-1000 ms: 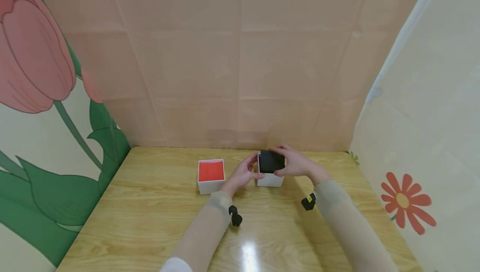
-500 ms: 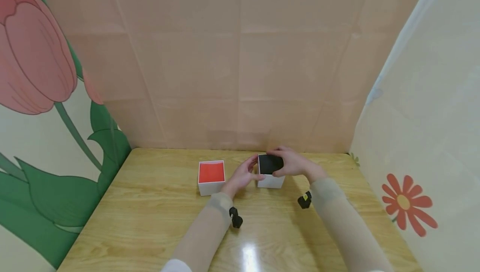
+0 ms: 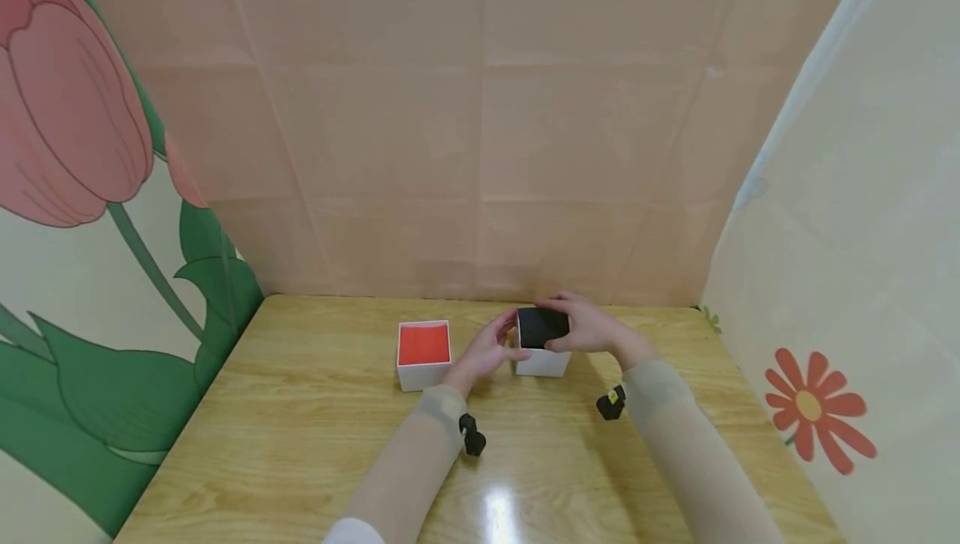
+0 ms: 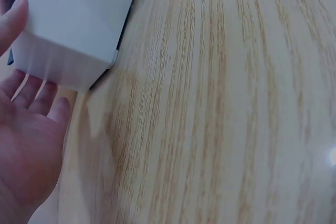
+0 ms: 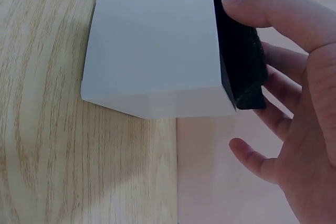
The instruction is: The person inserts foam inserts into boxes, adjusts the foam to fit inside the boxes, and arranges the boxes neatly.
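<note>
On the table stands a white box (image 3: pixel 542 364), with a black, rough-surfaced piece like foam or felt (image 3: pixel 543 328) at its top. My right hand (image 3: pixel 592 326) holds this black piece between thumb and fingers. In the right wrist view the black piece (image 5: pixel 242 51) sits slightly tilted, its right part sticking out above the rim. My left hand (image 3: pixel 486 352) steadies the white box by its left side, thumb on the near face and fingers against the side. The left wrist view shows the white box (image 4: pixel 79 14) between that thumb and the fingers. The box's inside is hidden.
Left of my left hand stands a second white box (image 3: pixel 422 376) with a red top surface (image 3: pixel 423 345). Both boxes are near the back of the wooden table (image 3: pixel 315 427). A brown sheet (image 3: pixel 480 127) hangs behind, with flower-printed sheets at both sides.
The black piece, more steeply raised a second ago, has come down to lie flatter at the box's top. My right hand lowered slightly with it; the left hand has stayed in place.
</note>
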Demonstrator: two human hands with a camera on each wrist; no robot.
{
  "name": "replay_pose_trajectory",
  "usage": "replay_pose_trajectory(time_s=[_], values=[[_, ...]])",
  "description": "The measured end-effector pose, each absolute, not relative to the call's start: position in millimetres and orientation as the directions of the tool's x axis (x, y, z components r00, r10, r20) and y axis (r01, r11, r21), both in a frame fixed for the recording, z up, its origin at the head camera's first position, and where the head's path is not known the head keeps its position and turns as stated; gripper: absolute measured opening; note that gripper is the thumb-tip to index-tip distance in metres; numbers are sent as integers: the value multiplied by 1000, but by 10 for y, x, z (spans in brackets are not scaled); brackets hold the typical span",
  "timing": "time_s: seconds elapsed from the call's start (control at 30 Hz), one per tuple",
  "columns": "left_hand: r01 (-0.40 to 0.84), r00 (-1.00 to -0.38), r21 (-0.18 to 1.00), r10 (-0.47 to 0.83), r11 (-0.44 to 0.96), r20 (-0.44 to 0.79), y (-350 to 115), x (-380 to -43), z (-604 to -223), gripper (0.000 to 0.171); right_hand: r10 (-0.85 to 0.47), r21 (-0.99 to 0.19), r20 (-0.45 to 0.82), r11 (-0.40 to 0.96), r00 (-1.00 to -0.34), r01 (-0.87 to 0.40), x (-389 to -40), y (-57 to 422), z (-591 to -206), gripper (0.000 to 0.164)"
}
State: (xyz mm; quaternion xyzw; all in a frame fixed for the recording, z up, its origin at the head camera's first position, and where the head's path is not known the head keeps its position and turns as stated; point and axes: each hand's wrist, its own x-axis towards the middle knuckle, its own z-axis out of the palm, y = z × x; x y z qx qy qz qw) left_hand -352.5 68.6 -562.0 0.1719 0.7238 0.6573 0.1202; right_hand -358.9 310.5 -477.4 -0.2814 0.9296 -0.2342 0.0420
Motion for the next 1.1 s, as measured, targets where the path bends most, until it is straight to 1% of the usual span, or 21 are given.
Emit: replay_pose_trajectory(time_s=[0.33,0.53,0.63,0.8,1.1], values=[[95,-914,992,402,80,55,684,-3531,-5632,91,-542,-461,29,738,-840,-492,-3611,3135,-4819,90],[103,-913,991,404,85,60,685,-3526,-5622,90,-550,-523,26,704,-835,-480,-3570,3205,-4840,98],[94,-914,992,402,87,51,688,-3519,-5615,90,-527,-556,41,694,-849,-457,-3551,3283,-4855,100],[95,-916,992,397,78,56,696,-3517,-5618,89,-489,-532,74,718,-869,-449,-3539,3431,-4873,96],[95,-918,991,394,91,52,693,-3528,-5634,90,-483,-474,58,757,-874,-450,-3567,3459,-4910,88]])
